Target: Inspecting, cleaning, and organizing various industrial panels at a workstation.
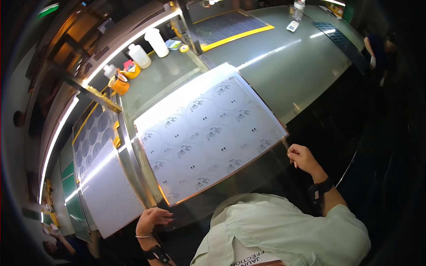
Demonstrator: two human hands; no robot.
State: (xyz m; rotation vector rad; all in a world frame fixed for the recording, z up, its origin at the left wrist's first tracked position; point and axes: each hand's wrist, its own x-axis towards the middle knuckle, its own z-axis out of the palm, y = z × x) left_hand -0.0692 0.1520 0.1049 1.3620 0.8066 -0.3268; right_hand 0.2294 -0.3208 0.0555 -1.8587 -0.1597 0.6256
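A large white sheet point(208, 133) with rows of faint circles and small dark marks lies tilted on the glossy table in front of me. Over its near edge extends a clear, see-through sheet point(222, 188), hard to make out against the dark floor. My right hand point(301, 158) pinches the right edge of this clear sheet, close to the white sheet's right corner. At the clear sheet's left edge is my left hand point(153, 220), fingers pointing right and thumb close to them; its grip there shows only faintly.
Bottles point(140, 56) and orange tape rolls point(118, 84) stand behind the sheet, below a lit tube. Left of a metal rail lies another pale panel point(108, 190). A yellow-edged dark mat point(230, 29) and a clear bottle point(298, 9) are farther back. Other people work at both sides.
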